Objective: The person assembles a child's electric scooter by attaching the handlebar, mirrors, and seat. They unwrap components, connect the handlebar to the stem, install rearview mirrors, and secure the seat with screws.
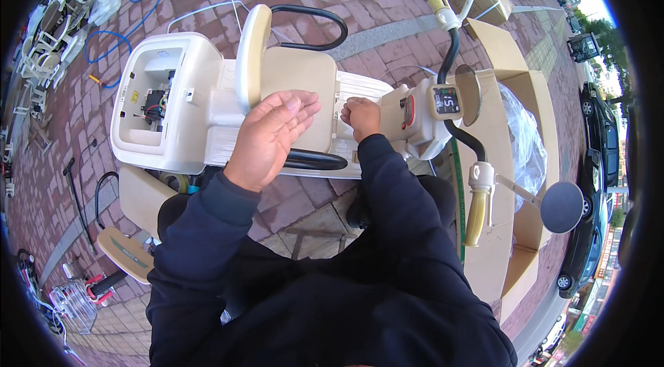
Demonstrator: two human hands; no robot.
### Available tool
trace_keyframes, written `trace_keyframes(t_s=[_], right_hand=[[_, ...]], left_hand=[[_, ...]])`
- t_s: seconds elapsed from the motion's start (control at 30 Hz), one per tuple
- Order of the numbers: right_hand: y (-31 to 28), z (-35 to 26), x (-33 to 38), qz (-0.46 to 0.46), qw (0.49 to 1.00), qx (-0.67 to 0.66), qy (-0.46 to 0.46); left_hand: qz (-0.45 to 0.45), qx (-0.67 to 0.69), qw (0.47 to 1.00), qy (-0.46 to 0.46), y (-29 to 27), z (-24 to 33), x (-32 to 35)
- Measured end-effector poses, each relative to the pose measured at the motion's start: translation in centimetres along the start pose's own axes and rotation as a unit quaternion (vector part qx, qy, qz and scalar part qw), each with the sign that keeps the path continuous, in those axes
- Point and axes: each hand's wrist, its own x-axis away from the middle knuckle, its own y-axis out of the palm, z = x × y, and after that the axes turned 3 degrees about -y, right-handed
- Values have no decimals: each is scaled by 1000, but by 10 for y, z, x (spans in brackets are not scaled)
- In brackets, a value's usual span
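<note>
A cream-white electric scooter (pixel 220 83) stands across in front of me, with its handlebars on the right. Over its beige seat (pixel 299 66), my left hand (pixel 263 137) is open, fingers stretched out together and thumb up, holding nothing that I can see. My right hand (pixel 363 118) is closed in a fist just beyond the seat's front edge, above the footboard. Whether anything is inside the fist is hidden. A black looped armrest (pixel 315 160) passes below my left wrist. Left of the backrest (pixel 253 56), an open rear compartment (pixel 156 107) shows wiring and a dark unit.
Mirrors (pixel 561 207) and yellow grips (pixel 476 218) stick out on the handlebar sides. An opened cardboard box (pixel 498 256) with clear plastic wrap (pixel 523 142) lies to the right. White chair-like frames (pixel 52 42) and a blue hose (pixel 144 17) lie on the brick paving at left.
</note>
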Motion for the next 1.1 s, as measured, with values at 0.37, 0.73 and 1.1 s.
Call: trace_keyframes(t_s=[0.37, 0.73, 1.1], right_hand=[[15, 27, -3, -27, 994, -101, 22], [19, 49, -14, 3, 984, -175, -23], [24, 46, -2, -5, 989, -143, -32]], left_hand=[[-12, -41, 999, -28, 2, 1, -5], [-13, -56, 998, -31, 5, 2, -4], [-5, -70, 997, -34, 7, 2, -4]])
